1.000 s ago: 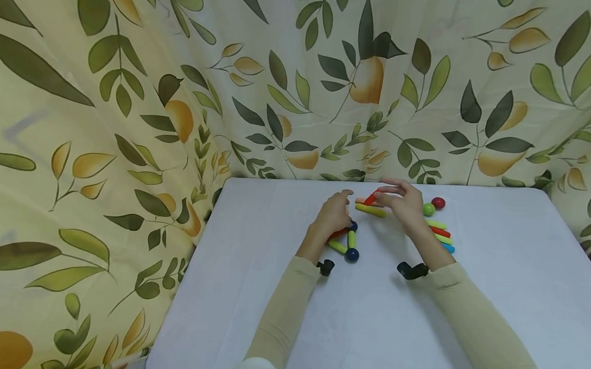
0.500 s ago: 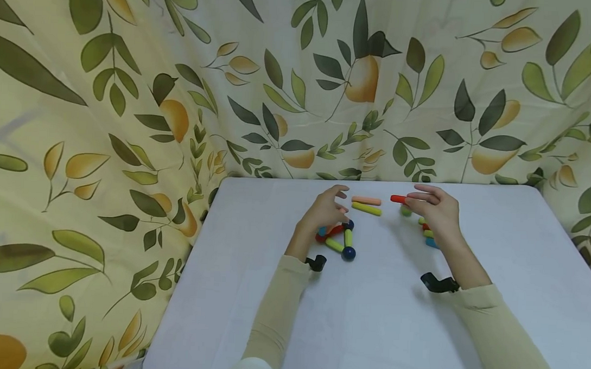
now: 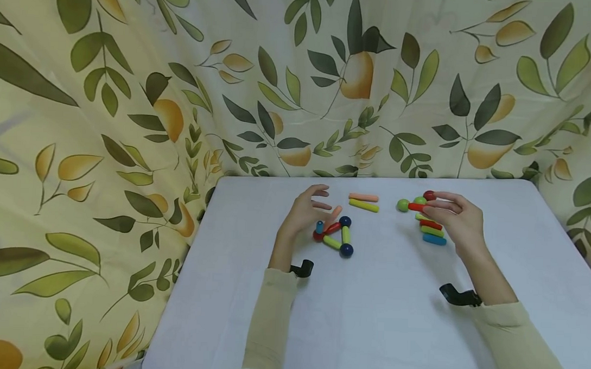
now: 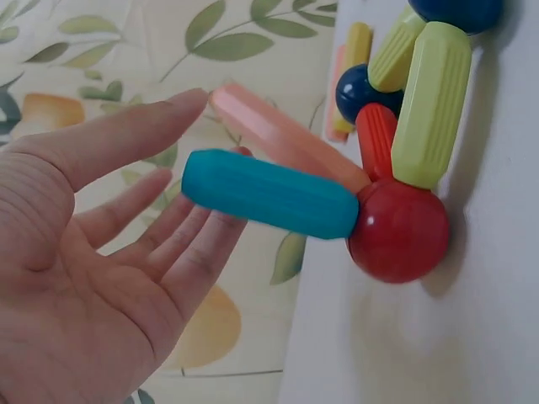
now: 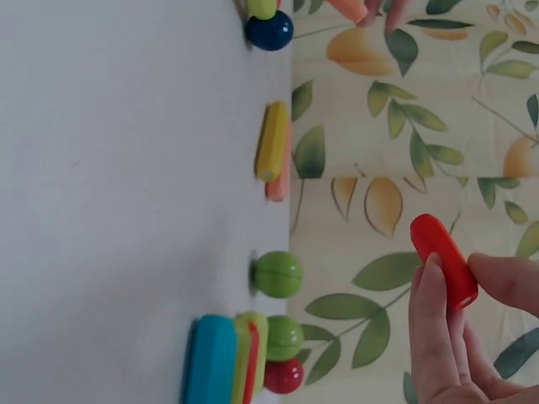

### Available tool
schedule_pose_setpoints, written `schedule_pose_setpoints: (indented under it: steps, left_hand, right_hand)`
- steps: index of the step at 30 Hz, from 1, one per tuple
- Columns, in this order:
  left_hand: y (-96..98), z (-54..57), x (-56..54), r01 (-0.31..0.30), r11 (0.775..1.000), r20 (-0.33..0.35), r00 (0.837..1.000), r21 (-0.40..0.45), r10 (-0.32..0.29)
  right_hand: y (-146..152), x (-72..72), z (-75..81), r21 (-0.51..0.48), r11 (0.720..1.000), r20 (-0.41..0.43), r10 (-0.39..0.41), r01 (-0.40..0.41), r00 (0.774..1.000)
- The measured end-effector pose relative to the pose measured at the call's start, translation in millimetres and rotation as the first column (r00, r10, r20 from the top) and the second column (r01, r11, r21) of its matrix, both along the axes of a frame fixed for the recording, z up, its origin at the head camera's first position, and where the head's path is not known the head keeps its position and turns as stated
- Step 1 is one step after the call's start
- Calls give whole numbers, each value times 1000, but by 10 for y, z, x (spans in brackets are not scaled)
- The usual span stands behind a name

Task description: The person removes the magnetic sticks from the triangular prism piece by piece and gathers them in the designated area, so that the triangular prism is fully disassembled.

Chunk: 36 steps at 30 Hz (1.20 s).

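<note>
My right hand pinches a red stick between thumb and fingertips, raised above the table at the right. My left hand holds nothing; its fingers are relaxed beside a triangle of sticks and balls. The triangle has a red ball, two dark blue balls, two lime sticks and a red stick between them. From the red ball rise a blue stick and a tilted salmon stick. My left thumb reaches close to the salmon stick's upper end.
A salmon stick and a yellow stick lie behind the triangle. At the right lie two green balls, a dark red ball and a row of sticks with a blue stick nearest. A leaf-patterned curtain hangs behind the table.
My right hand has carried the red stick from near the salmon and yellow sticks rightward to the green balls. My left hand has drawn back leftward from the triangle, uncovering its red ball and raised sticks.
</note>
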State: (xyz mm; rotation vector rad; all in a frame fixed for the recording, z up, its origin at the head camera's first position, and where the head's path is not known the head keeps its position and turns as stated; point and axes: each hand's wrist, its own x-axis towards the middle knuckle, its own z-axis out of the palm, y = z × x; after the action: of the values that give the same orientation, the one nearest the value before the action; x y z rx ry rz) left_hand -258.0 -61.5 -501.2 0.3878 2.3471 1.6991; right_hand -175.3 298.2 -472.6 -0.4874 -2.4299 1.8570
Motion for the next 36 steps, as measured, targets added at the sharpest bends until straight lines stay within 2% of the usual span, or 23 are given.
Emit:
schedule_pose_setpoints:
  steps: [5, 9, 14, 19, 28, 36]
  left_hand:
    - [-115, -21, 64, -13, 999, -18, 1000, 52, 14]
    - [-189, -43, 111, -7, 997, -17, 1000, 82, 8]
    - [-295, -94, 159, -11, 991, 34, 999, 133, 6]
    - [-391, -202, 172, 34, 983, 74, 996, 182, -48]
    - [-443, -329, 190, 77, 982, 114, 989, 172, -97]
    - [-421, -410, 155, 70, 970, 147, 983, 232, -106]
  right_hand:
    - [102, 97, -56, 39, 999, 17, 30, -31, 999]
    - [191, 153, -118, 46, 999, 35, 21, -22, 999]
    - [274, 213, -223, 22, 999, 68, 25, -27, 997]
    - [321, 256, -321, 28, 998, 82, 47, -50, 996]
    - [376, 263, -422, 194, 972, 216, 91, -134, 972]
    - [429, 298, -473, 360, 929, 189, 16, -84, 982]
